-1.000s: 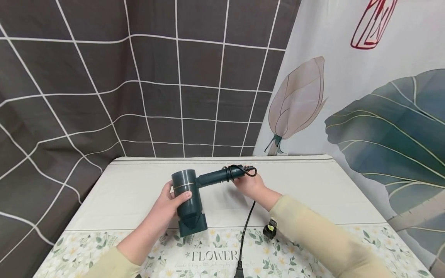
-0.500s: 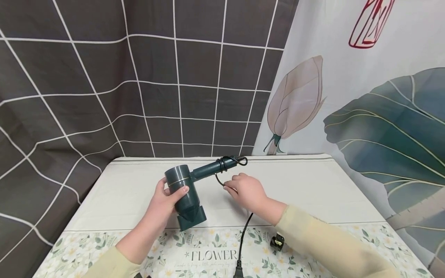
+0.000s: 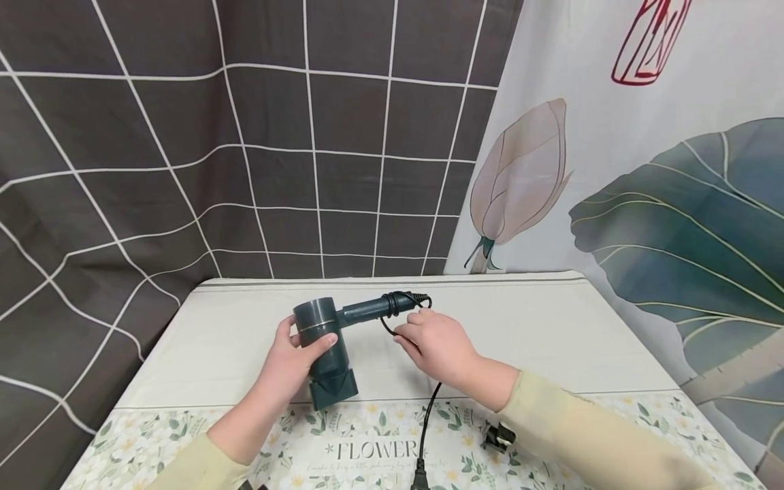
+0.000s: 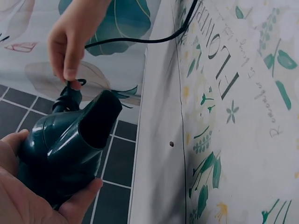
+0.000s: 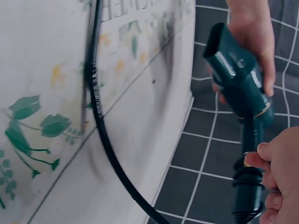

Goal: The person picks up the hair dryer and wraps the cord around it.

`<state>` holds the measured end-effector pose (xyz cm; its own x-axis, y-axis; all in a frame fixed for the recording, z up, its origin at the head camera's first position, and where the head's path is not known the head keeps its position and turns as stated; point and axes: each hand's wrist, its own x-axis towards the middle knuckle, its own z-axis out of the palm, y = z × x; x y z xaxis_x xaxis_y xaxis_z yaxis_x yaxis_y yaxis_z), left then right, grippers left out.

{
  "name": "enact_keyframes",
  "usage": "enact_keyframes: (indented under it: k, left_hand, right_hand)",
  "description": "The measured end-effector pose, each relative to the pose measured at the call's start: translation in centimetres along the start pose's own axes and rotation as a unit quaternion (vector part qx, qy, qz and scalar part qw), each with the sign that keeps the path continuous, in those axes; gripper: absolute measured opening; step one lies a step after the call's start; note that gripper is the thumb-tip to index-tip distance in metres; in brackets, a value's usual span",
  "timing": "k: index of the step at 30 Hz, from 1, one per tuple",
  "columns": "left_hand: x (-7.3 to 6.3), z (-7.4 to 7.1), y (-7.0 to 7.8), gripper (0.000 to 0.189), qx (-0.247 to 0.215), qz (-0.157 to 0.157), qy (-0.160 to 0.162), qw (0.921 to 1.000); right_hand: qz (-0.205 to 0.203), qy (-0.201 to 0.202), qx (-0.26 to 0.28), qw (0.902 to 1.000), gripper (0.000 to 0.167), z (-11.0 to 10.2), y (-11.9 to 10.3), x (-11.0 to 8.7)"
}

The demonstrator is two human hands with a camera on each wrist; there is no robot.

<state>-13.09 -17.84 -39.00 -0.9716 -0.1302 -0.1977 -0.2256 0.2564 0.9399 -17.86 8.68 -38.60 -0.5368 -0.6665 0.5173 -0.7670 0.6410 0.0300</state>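
A dark green hair dryer (image 3: pixel 327 354) with a flat nozzle (image 4: pixel 100 119) is held above the table by my left hand (image 3: pixel 289 361), thumb across the barrel and fingers behind it. Its handle (image 3: pixel 367 311) points right, with black cord (image 3: pixel 393 304) wound round the far end. My right hand (image 3: pixel 437 346) pinches the cord just below the handle, between thumb and fingers. From under that hand the cord's loose length (image 5: pixel 112 154) runs down toward the table's front, ending in a plug (image 3: pixel 420 475). In the right wrist view, the left hand (image 5: pixel 254 32) grips the barrel.
The table wears a white cloth (image 3: pixel 520 327) with a floral band and the word FLOWER along the front. A dark grey gridded curtain (image 3: pixel 263 170) hangs behind and left. A flower-printed curtain (image 3: pixel 551 238) hangs at the right. Part of a black wrist device (image 3: pixel 499 437) shows under the right sleeve.
My right hand has come from behind the handle's end to its front, drawing out a stretch of cord. The hair dryer rose and tilted slightly, then lowered again, still in my left hand.
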Motion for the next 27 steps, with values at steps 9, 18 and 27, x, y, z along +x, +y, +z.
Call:
enact_keyframes:
  k: [9, 18, 27]
  left_hand:
    - [-0.3, 0.2, -0.2, 0.113, 0.045, 0.0, -0.012, 0.9989]
    - [-0.6, -0.1, -0.1, 0.107, 0.068, 0.007, -0.036, 0.997]
    - [-0.7, -0.6, -0.3, 0.101, 0.097, 0.013, -0.056, 0.9936]
  right_hand:
    - [0.001, -0.02, 0.015, 0.9997, 0.014, -1.0, 0.0, 0.1]
    - [-0.022, -0.04, 0.031, 0.9985, 0.011, -1.5, 0.8, 0.9]
    - [-0.01, -0.047, 0.042, 0.998, 0.013, -1.0, 2.3, 1.1]
